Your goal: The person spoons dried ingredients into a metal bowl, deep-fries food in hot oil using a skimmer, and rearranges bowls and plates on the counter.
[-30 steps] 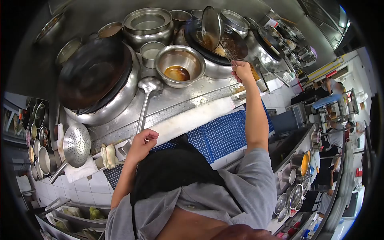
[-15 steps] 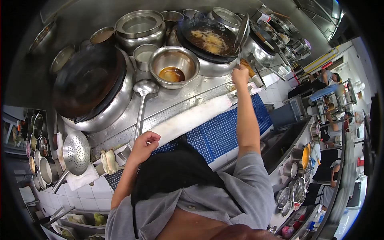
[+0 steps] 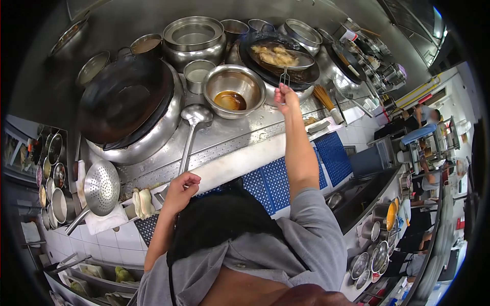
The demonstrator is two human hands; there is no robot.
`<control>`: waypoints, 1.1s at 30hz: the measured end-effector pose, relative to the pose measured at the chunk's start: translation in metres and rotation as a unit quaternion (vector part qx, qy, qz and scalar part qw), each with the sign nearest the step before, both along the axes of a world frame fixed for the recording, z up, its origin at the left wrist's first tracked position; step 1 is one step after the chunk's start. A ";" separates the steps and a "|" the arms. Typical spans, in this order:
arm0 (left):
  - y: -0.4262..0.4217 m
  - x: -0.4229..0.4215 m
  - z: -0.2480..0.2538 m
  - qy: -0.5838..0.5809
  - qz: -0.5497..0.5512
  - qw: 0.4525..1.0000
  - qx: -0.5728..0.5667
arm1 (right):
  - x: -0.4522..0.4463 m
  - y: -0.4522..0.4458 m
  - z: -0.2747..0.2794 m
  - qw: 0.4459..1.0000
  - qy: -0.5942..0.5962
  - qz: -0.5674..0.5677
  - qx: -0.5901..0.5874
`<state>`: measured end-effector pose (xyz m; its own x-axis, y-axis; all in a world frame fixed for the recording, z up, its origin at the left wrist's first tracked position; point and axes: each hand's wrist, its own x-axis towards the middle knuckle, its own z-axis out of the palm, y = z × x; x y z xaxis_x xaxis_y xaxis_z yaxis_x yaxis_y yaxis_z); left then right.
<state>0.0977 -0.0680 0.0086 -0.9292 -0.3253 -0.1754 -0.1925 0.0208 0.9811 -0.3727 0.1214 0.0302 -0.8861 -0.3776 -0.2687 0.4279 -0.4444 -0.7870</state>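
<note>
My right hand (image 3: 287,98) is closed on the handle of a wire skimmer (image 3: 301,62), whose wide bowl is over the dark wok (image 3: 244,53). Pieces of golden fried food (image 3: 275,55) lie in the skimmer. My left hand (image 3: 182,193) is loosely curled with nothing visible in it, just below the handle end of a steel ladle (image 3: 197,114). That ladle rests on the steel counter, left of a metal bowl (image 3: 213,92) with brown liquid in its bottom.
A large empty wok (image 3: 125,102) sits tilted on the left burner. A perforated strainer (image 3: 102,187) hangs over the counter's left edge. Lidded pots (image 3: 194,41) line the back. A bamboo brush (image 3: 326,99) is at the right. Other people are in the far right background.
My right hand has moved left and lower the skimmer from upright beside the wok to flat over it, with fried food now in it. My left hand stays near the ladle handle.
</note>
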 end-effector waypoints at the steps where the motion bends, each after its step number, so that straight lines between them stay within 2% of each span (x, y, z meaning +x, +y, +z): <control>1: -0.001 0.000 -0.001 0.000 -0.001 1.000 -0.001 | -0.006 0.014 0.005 1.000 0.004 0.020 0.019; 5: -0.001 -0.003 -0.006 0.004 -0.022 1.000 -0.006 | -0.005 0.068 0.029 0.986 0.068 0.081 0.125; 12: 0.004 -0.018 0.003 0.004 -0.061 0.998 -0.034 | 0.021 0.093 0.067 0.939 0.148 0.082 0.300; 16: 0.003 -0.019 0.000 0.018 -0.065 0.997 -0.038 | 0.026 0.076 0.077 0.879 0.245 0.068 0.404; 19: 0.001 -0.013 -0.003 0.028 -0.054 0.998 -0.028 | 0.018 0.058 0.080 0.803 0.308 0.048 0.508; 22: -0.002 -0.004 -0.006 0.022 -0.031 0.999 -0.010 | 0.006 0.041 0.083 0.633 0.425 -0.008 0.647; 23: -0.002 -0.001 -0.005 0.017 -0.025 1.000 -0.004 | 0.006 0.037 0.081 0.581 0.479 -0.063 0.655; 26: -0.004 0.007 -0.003 0.008 -0.008 1.000 0.005 | 0.014 0.020 0.101 0.596 0.451 -0.069 0.661; 27: -0.005 0.008 -0.005 0.008 -0.004 1.000 0.004 | 0.010 0.016 0.099 0.557 0.485 -0.090 0.668; 30: -0.004 0.008 -0.005 0.010 -0.002 1.000 0.010 | 0.003 0.008 0.101 0.684 0.385 -0.043 0.618; 33: -0.003 0.003 -0.003 0.021 -0.016 1.000 0.003 | -0.003 0.021 0.096 0.798 0.280 0.055 0.531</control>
